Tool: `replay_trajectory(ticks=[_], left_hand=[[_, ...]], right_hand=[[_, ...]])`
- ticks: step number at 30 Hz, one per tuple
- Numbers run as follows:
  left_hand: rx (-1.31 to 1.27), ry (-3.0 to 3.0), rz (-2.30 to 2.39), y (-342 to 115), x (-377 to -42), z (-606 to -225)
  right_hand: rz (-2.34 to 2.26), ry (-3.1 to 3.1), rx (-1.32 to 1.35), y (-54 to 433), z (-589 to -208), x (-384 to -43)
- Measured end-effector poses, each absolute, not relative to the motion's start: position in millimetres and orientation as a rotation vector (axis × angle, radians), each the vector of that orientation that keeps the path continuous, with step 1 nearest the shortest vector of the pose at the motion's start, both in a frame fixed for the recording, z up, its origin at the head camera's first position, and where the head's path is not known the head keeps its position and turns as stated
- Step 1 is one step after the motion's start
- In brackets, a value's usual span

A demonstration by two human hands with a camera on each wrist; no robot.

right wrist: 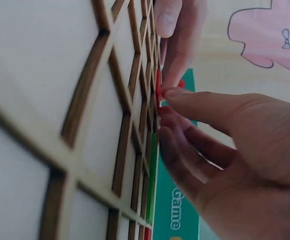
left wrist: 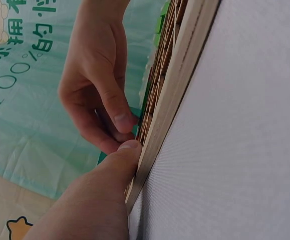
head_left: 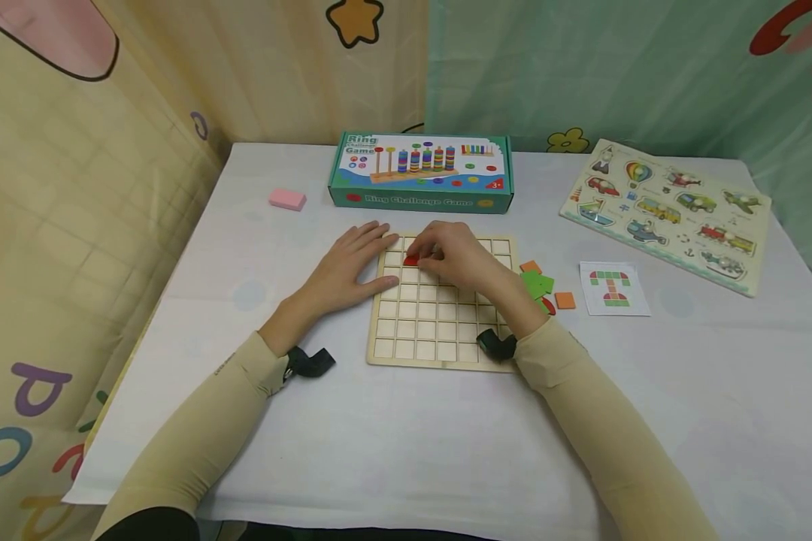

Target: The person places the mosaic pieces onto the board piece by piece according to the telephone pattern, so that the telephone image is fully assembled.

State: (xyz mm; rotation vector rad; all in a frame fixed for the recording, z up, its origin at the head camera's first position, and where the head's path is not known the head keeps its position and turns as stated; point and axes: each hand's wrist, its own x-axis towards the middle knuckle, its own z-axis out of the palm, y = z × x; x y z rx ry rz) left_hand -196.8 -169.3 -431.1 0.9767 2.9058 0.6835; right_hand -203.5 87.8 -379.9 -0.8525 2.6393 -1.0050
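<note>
A wooden grid board with square cells lies on the white table. My right hand reaches over its upper left part, thumb and fingertips pinching a small red curved-edged piece at the cells. In the right wrist view, the red piece stands by the thumb tip, and a green piece sits in the grid nearer the camera. My left hand rests at the board's left edge, fingers extended; its thumb touches the rim. The right hand covers several upper cells.
Loose green pieces and an orange square lie right of the board, beside a pattern card. Behind stand a ring game box and a pink block. A vehicle puzzle board lies back right.
</note>
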Motion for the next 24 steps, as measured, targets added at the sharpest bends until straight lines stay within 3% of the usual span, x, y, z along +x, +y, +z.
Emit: replay_trajectory(ticks=[7, 24], left_hand=[[0.970, 2.903, 0.689, -169.4, -196.2, -431.0], [0.979, 2.913, 0.680, -169.2, -196.7, -431.4]], right_hand=[[-1.016, 2.618, -0.780, 112.9, -365.7, -212.7], [-0.823, 2.484, -0.396, 228.1, -330.8, -221.6]])
